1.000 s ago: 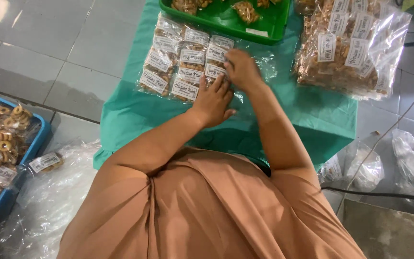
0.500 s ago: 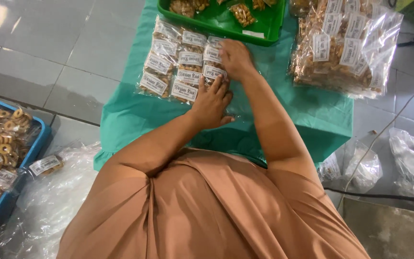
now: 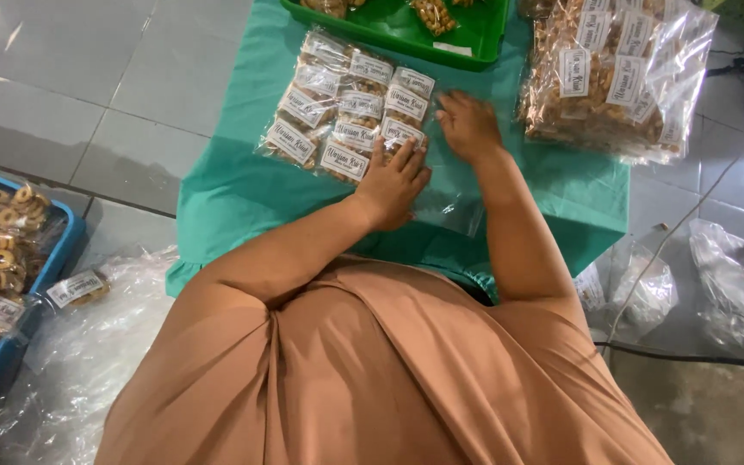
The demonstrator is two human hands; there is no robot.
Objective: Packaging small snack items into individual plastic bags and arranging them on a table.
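Resting flat, fingers spread (gripping nothing), left hand [image 3: 396, 176] and right hand [image 3: 468, 125] touch the snack packets [image 3: 342, 112].

The green plastic tray [image 3: 467, 39] is running off the top edge, so only its near rim and a few snack pieces are showing. The big clear plastic bag of labelled snack packs [image 3: 617, 77] is also getting clipped at the top. The blue plastic crate of ring-shaped snacks [image 3: 49, 267] is sliding out at the left edge. The left hand [image 3: 393, 181] is covering the near corner of the flat clear packets of snacks [image 3: 346, 112] (fingertips resting on top), and the arms are hiding part of the green cloth [image 3: 234, 189].
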